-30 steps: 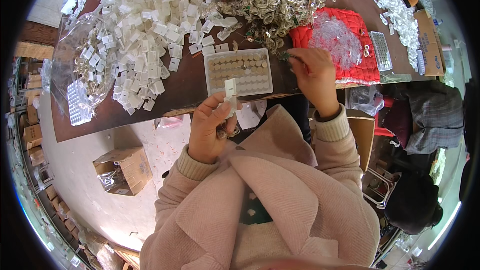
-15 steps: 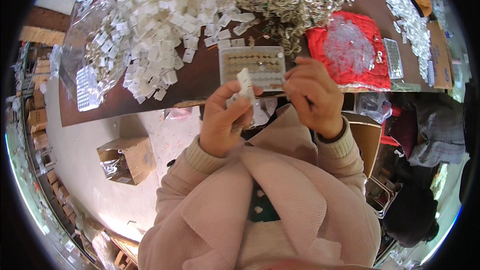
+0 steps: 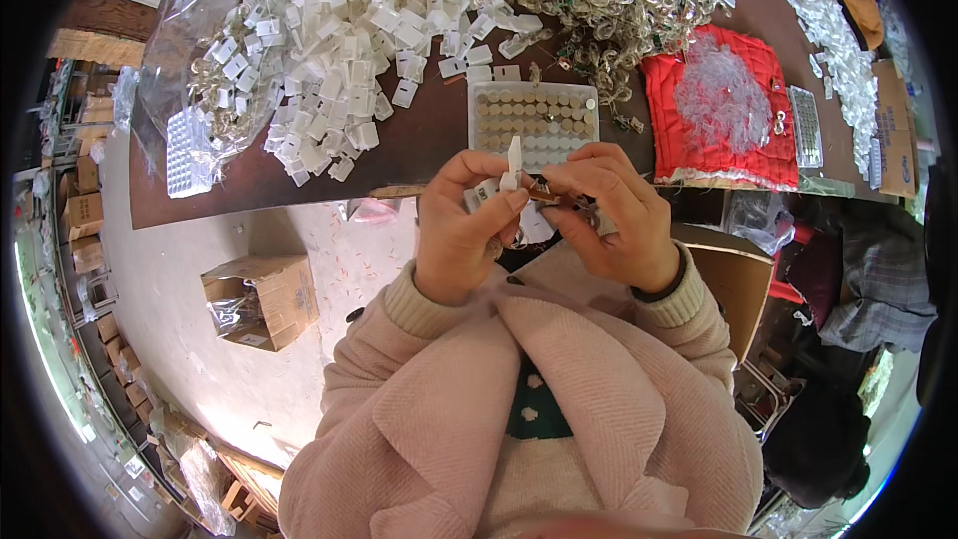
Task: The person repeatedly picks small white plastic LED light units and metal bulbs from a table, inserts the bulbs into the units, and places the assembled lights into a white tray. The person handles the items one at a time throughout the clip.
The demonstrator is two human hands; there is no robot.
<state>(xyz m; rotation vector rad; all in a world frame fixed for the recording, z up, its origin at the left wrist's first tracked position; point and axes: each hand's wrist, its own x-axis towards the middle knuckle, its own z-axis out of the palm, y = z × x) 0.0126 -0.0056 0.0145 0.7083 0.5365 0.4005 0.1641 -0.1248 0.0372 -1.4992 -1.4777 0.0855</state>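
Observation:
My left hand pinches a small white plastic case between thumb and fingers, in front of my chest. A bit of clear or silvery wire shows under its fingers. Close against it, my right hand holds a thin orange-brown strip by the tips of thumb and forefinger, at the case's right side. The exact kind of strip is too small to tell. Just beyond both hands, a clear tray holds rows of small round discs, tan at the back and silvery at the front.
A heap of white plastic cases covers the table's left, beside a clear bag. Tangled clear wire lies at the back. Clear pieces rest on a red cloth at right. A cardboard box stands on the floor.
My right hand has come down and left to meet the left hand at the case. The orange-brown strip now shows between them. The view has shifted slightly.

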